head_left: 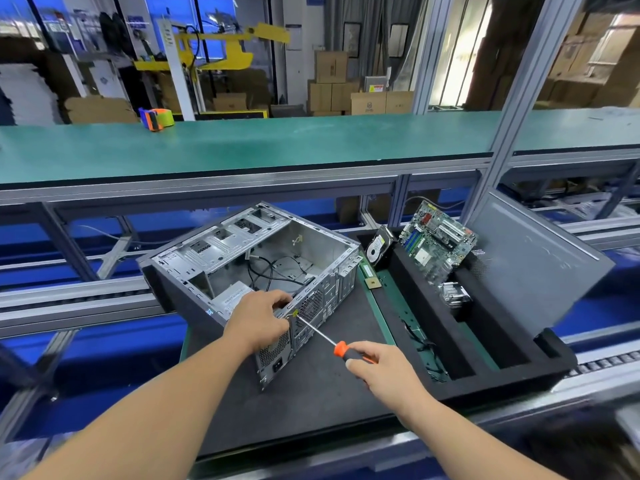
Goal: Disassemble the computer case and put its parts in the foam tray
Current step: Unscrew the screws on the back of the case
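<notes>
An open grey computer case (242, 258) lies on its side on a dark mat, black cables and a power supply (230, 296) visible inside. My left hand (258, 320) grips the near rear edge of the case, above the power supply grille. My right hand (381, 370) holds an orange-and-black screwdriver (341, 349); its shaft tip touches a screw spot on the rear panel beside my left fingers. To the right stands the black foam tray (429, 306), which holds a motherboard (436, 242), a hard drive (377, 249), a heatsink (453, 294) and loose cables.
The grey side panel (533, 261) leans in the tray's far right slot. A memory stick and a small chip (372, 283) lie between case and tray. A green workbench with an orange tape dispenser (156, 119) runs behind. Roller conveyor rails flank the mat.
</notes>
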